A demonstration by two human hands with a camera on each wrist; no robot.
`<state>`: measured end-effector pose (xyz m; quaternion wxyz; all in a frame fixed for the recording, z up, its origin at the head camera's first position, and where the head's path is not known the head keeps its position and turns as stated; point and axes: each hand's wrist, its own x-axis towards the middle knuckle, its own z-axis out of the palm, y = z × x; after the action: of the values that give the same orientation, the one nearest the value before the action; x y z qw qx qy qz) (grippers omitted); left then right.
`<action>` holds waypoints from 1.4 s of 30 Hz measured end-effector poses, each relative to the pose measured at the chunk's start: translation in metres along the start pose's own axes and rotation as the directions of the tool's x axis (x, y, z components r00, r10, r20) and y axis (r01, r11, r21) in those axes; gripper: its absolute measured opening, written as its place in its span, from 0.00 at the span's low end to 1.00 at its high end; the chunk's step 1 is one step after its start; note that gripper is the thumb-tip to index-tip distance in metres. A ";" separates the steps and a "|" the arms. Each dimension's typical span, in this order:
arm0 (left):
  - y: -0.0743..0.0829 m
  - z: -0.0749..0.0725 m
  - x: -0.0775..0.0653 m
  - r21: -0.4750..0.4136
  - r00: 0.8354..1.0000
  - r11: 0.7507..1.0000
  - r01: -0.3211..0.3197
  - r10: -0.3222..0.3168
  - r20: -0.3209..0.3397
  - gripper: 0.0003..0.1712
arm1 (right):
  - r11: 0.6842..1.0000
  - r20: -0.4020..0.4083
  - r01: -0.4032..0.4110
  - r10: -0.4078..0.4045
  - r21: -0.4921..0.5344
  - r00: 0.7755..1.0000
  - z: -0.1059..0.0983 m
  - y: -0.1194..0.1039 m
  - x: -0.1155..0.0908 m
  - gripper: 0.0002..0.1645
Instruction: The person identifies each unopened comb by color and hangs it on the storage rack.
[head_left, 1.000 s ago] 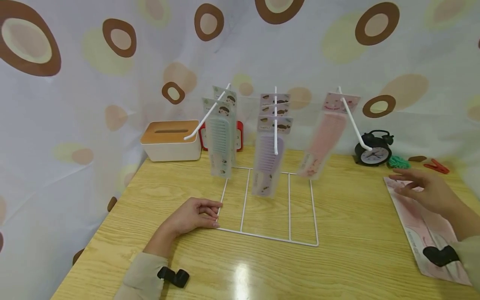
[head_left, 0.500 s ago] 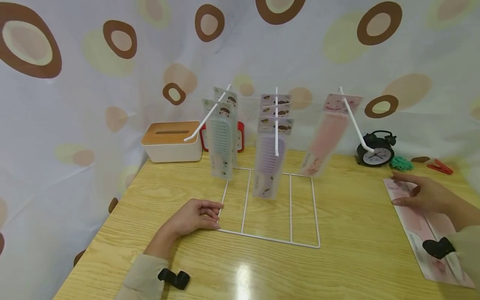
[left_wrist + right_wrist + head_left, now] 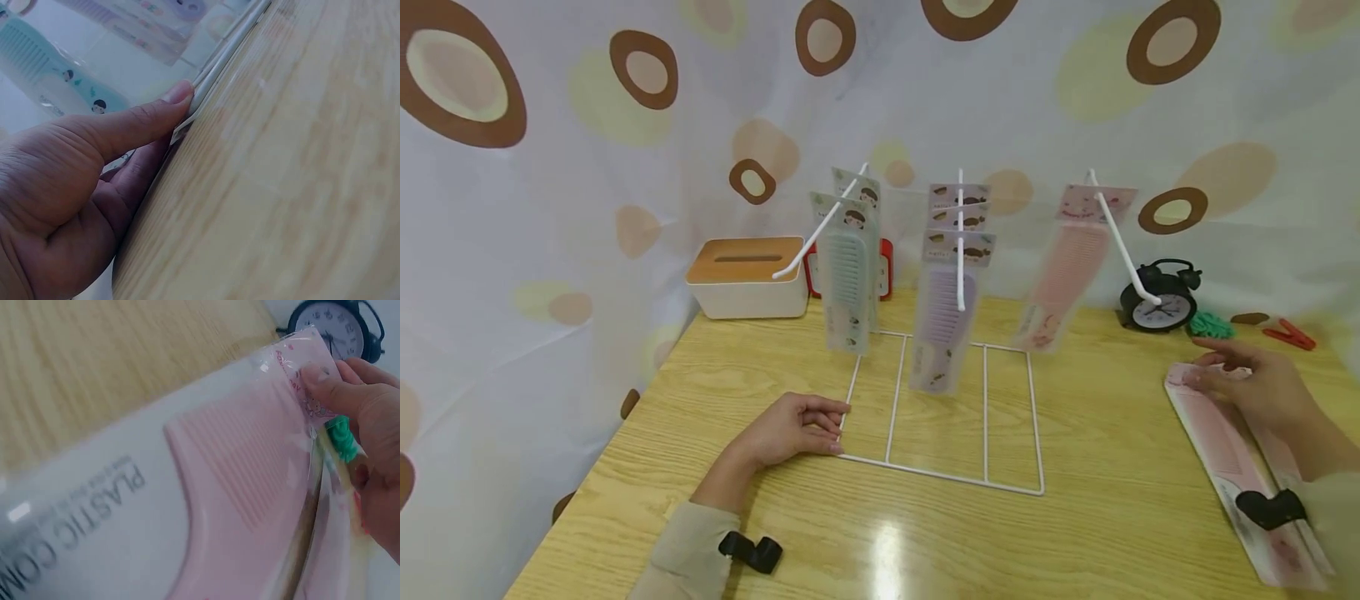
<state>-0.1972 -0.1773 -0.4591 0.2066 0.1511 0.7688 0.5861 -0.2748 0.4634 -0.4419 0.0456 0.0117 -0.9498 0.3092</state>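
Observation:
My right hand (image 3: 1273, 396) pinches the top card of a packaged pink comb (image 3: 1221, 450) at the table's right; in the right wrist view the thumb lies on the card of the comb (image 3: 250, 469). Another pink package (image 3: 331, 544) lies beside it. My left hand (image 3: 793, 429) holds the front left corner of a white wire display rack (image 3: 940, 477), thumb on the wire (image 3: 215, 78) in the left wrist view. Packaged combs hang from its hooks: green combs (image 3: 844, 275) left, purple combs (image 3: 947, 308) in the middle, one pink comb (image 3: 1077, 258) right.
At the back stand a tissue box (image 3: 747, 279), a red-framed object (image 3: 886, 268) partly behind the green combs, and a black alarm clock (image 3: 1161, 300). A green coil (image 3: 1212, 325) and a red clip (image 3: 1290, 335) lie near the right hand. A patterned curtain (image 3: 700, 100) closes off the back.
My right hand has taken hold of the pink package's top, and its upper end has come up slightly from the table. The left hand stays on the rack's corner.

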 end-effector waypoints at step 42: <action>0.000 0.002 0.000 0.028 1.000 1.000 -0.003 0.003 -0.002 0.32 | -0.131 -0.406 0.414 -0.593 0.901 0.696 -0.038 -0.261 -0.103 0.22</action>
<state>-0.1967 -0.1756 -0.4591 0.2027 0.1545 0.7768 0.5759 -0.1556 0.2737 -0.2677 0.0751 0.4232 -0.4213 0.7986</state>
